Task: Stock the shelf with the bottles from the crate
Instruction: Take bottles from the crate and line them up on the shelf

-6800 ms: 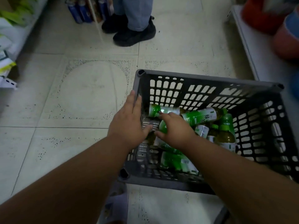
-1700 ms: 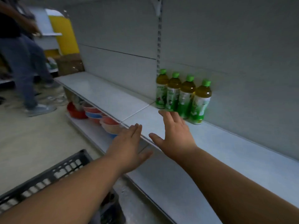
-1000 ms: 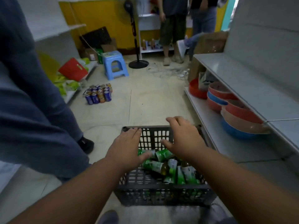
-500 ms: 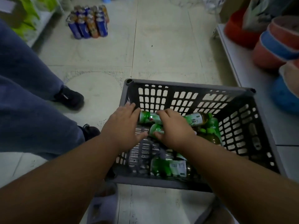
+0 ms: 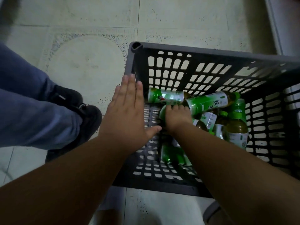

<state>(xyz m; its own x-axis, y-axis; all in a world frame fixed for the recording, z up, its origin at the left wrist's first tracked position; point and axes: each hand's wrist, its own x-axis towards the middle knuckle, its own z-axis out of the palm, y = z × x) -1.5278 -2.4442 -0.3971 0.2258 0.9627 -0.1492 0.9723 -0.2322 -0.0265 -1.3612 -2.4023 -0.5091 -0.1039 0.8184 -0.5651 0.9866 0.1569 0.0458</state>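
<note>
A dark slotted plastic crate point(image 5: 211, 54) stands on the tiled floor below me. Several green-labelled tea bottles point(image 5: 207, 102) lie jumbled on its bottom, most toward the right side. My right hand point(image 5: 177, 118) is down inside the crate, fingers curled over a lying green bottle point(image 5: 162, 111) near the middle. My left hand point(image 5: 128, 111) hovers flat over the crate's left wall, fingers straight and together, thumb out, holding nothing. The shelf with stocked bottles is out of view.
Another person's blue trouser leg point(image 5: 32, 114) and black shoe point(image 5: 81, 114) stand close on the left of the crate. A white shelf base edge point(image 5: 276, 25) runs along the top right. Pale floor tiles point(image 5: 90, 62) lie beyond the crate.
I turned from the shelf back down to the crate. In the last half second my right hand dropped lower and closed over a bottle; my left hand flattened over the left rim.
</note>
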